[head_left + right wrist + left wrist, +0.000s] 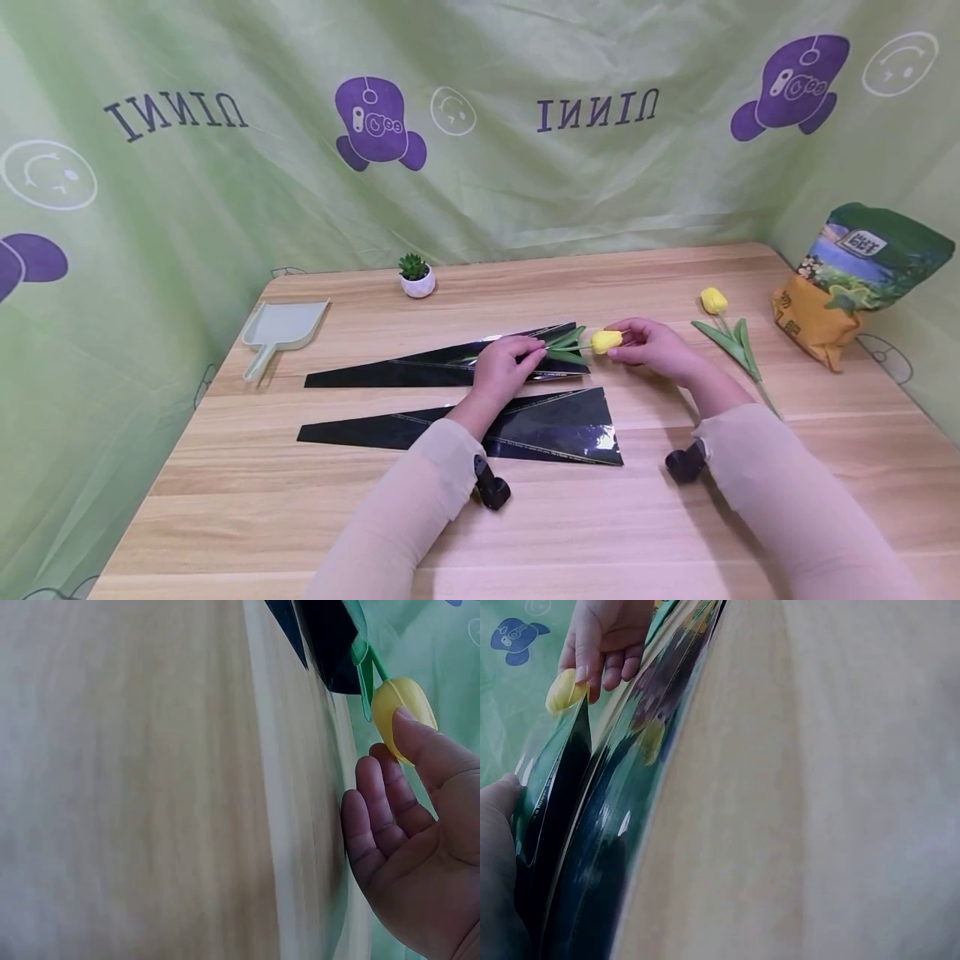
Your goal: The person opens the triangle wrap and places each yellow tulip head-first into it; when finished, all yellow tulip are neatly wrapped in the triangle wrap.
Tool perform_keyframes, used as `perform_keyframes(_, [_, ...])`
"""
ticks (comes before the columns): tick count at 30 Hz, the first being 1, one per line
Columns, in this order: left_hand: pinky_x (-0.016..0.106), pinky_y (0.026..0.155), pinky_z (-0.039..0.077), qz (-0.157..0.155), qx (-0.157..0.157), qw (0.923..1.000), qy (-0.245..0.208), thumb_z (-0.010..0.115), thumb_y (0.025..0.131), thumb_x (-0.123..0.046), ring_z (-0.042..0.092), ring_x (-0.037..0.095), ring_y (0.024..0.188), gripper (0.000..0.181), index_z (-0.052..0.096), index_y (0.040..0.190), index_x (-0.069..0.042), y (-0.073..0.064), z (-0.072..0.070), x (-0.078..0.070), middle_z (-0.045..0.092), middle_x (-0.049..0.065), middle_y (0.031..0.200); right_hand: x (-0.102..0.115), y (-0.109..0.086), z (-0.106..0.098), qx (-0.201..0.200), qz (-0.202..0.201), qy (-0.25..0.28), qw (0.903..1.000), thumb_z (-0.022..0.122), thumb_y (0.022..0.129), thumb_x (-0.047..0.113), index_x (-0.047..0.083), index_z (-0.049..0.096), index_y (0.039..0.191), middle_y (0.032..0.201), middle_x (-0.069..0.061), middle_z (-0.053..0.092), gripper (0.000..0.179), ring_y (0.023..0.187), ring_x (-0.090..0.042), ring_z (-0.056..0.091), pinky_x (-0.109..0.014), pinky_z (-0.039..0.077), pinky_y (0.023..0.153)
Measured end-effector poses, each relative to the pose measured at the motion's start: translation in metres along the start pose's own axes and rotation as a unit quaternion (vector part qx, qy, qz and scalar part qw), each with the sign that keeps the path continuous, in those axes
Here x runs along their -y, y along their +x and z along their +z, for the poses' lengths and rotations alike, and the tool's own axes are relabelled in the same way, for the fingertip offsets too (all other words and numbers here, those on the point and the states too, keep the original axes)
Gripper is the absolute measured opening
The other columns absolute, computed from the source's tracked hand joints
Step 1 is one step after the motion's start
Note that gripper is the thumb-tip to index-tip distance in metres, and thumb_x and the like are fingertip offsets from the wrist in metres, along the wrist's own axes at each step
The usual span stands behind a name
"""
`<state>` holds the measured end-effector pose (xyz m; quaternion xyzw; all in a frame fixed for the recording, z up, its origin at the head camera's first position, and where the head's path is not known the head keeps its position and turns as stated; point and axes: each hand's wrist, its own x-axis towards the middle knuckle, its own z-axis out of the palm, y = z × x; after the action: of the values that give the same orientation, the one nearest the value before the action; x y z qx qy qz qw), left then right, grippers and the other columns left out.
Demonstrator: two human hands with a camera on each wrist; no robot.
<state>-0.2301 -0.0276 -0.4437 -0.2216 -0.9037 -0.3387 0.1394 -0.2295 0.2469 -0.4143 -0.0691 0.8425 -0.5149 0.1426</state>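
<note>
A yellow artificial tulip point(606, 341) has its green leaves at the wide end of a black, glossy flower sleeve point(405, 367), stem pointing left. My right hand point(651, 348) pinches the blossom between thumb and fingers, as the right wrist view also shows. At the sleeve's mouth, my left hand point(504, 367) pinches the sleeve edge, its fingertips right by the tulip's stem. In the left wrist view the thumb point(502, 796) lies against the clear film. Nearer the person lies a second black flower sleeve point(555, 425), flat on the table, partly under the left forearm.
Another yellow tulip point(714, 301) lies right of the right hand. A colourful bag point(862, 275) stands at the right edge. A small potted succulent point(417, 279) sits at the back, and a pale dustpan point(283, 327) lies at the left of the wooden table point(247, 508).
</note>
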Motion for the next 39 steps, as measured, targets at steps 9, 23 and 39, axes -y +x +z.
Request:
perform_keyframes(9, [0.031, 0.099, 0.052, -0.003, 0.001, 0.9999, -0.012, 0.069, 0.091, -0.027, 0.068, 0.014, 0.11, 0.02, 0.078, 0.106, -0.017, 0.0, -0.003, -0.006, 0.075, -0.002, 0.112, 0.009, 0.008, 0.013, 0.004, -0.012, -0.046, 0.9989, 0.073, 0.087, 0.018, -0.002, 0.056, 0.13, 0.102, -0.01, 0.061, 0.05, 0.085, -0.012, 0.056, -0.021, 0.053, 0.072])
perform_keyframes(23, [0.029, 0.098, 0.052, 0.0, 0.002, 0.9999, -0.012, 0.069, 0.091, -0.027, 0.068, 0.013, 0.109, 0.02, 0.078, 0.106, -0.016, 0.001, -0.001, -0.007, 0.075, -0.002, 0.111, 0.013, 0.008, 0.017, 0.019, -0.01, -0.055, 0.9982, 0.071, 0.089, 0.018, -0.005, 0.056, 0.129, 0.112, -0.018, 0.065, 0.049, 0.089, -0.01, 0.06, -0.021, 0.054, 0.076])
perform_keyframes(39, [0.028, 0.096, 0.053, -0.002, -0.012, 0.9997, -0.021, 0.071, 0.09, -0.026, 0.07, 0.014, 0.107, 0.02, 0.078, 0.107, -0.016, 0.001, -0.003, -0.007, 0.075, -0.001, 0.11, 0.023, 0.023, 0.037, 0.017, -0.033, -0.038, 0.9986, 0.075, 0.085, 0.011, -0.006, 0.062, 0.121, 0.084, -0.001, 0.067, 0.041, 0.07, -0.005, 0.056, -0.018, 0.049, 0.062])
